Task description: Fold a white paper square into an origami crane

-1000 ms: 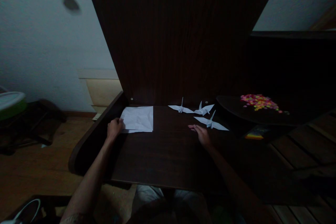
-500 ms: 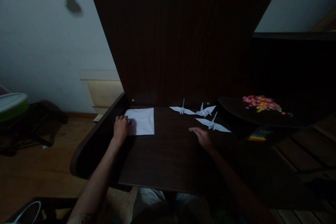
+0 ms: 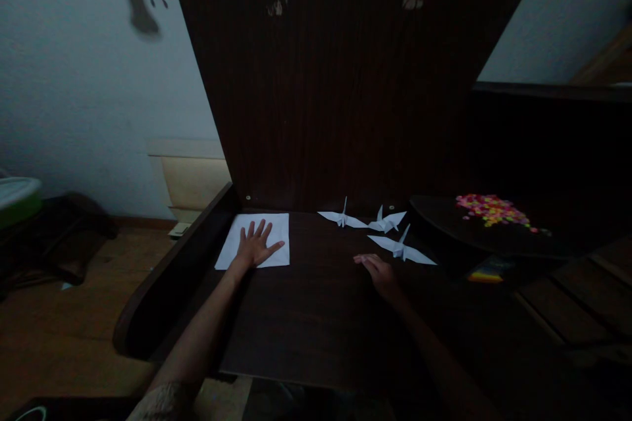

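My left hand (image 3: 255, 248) lies flat on a white sheet of paper (image 3: 280, 227) at the left of the dark wooden desktop (image 3: 296, 316), its fingers spread. The sheet looks square, and the hand covers its middle. Over the desktop's centre right is my right hand (image 3: 379, 273), which holds nothing; its fingers are loosely stretched out toward the left. Just beyond it are three white folded paper cranes: one at the back left (image 3: 342, 219), another beside it (image 3: 387, 222), and a third in front (image 3: 401, 250), closest to my right hand.
A dark raised side panel (image 3: 162, 283) bounds the desktop on the left, and a tall dark back panel (image 3: 316, 92) rises behind. On a rounded shelf (image 3: 434, 214) at right lies a heap of small pink and yellow pieces (image 3: 496, 209). Below it is a yellow-edged object (image 3: 484, 277).
My left hand has shifted right, from the sheet's left edge to flat on its middle with fingers spread. The sheet's left part now shows. My right hand has barely moved. The view has tilted up slightly.
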The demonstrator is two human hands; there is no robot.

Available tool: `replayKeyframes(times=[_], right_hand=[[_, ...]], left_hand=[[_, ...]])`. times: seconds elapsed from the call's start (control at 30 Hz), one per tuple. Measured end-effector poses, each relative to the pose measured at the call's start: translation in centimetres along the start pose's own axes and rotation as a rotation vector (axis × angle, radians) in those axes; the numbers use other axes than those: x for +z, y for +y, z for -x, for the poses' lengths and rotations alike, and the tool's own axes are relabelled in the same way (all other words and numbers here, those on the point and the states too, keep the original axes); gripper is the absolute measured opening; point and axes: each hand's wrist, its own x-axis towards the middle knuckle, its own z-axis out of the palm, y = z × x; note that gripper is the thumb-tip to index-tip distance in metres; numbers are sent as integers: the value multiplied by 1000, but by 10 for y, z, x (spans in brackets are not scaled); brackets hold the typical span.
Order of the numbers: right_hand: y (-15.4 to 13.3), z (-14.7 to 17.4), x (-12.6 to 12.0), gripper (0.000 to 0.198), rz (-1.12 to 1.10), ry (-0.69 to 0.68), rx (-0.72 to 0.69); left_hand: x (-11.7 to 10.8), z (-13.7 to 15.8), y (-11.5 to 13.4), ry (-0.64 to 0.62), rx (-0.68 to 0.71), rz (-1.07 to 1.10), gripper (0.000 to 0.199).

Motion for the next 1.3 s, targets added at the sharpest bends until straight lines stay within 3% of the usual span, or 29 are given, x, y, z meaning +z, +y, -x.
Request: replayKeyframes(times=[0.3, 0.77, 0.97, 1.3], right_hand=[[-1, -1, -1, 38, 23, -41, -38], [1, -3, -1, 38, 74, -60, -122], [1, -4, 0, 41, 79, -59, -130], [0, -2, 2, 39, 90, -42, -154]], left_hand=[[-1, -6, -3, -52, -7, 8, 93], [-1, -5, -4, -26, 1, 8, 88], [-9, 0, 1, 62, 42, 24, 83], [-12, 15, 27, 83, -123, 21, 87]])
